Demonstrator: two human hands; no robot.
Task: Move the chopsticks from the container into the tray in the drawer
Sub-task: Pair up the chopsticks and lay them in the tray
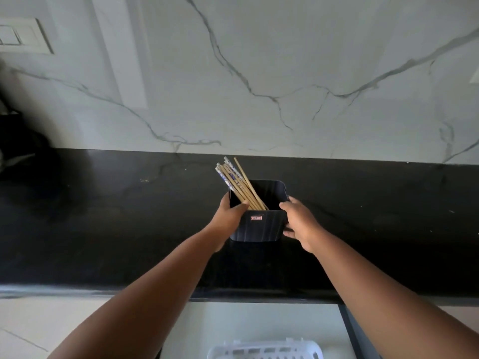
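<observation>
tray [264, 352]: white slatted plastic, nearest camera at bottom edge, mostly cut off; sits in open drawer [259, 322] below counter lip, ready as drop target.
counter [103, 216]: black stone, carries container mid-depth; dark blurred shape at far left, cannot identify.
wall [259, 73]: veined marble backsplash; switch plate [23, 36] top left, partly cropped.
container [256, 218]: dark ribbed tub, upright on counter, small label on near face; inside bottom not visible.
chopsticks [237, 181]: bundle in container, leaning to back-left corner, tips above rim; some patterned, some plain wood; count unclear. None in tray yet.
left hand [229, 216]: fingers curled round container's left wall, thumb over near rim beside the sticks; likely steadying or lifting.
right hand [298, 220]: fingers wrapped on right wall, thumb on rim; fingertips behind tub hidden. Two-sided hold likely keeps tub from tipping.
</observation>
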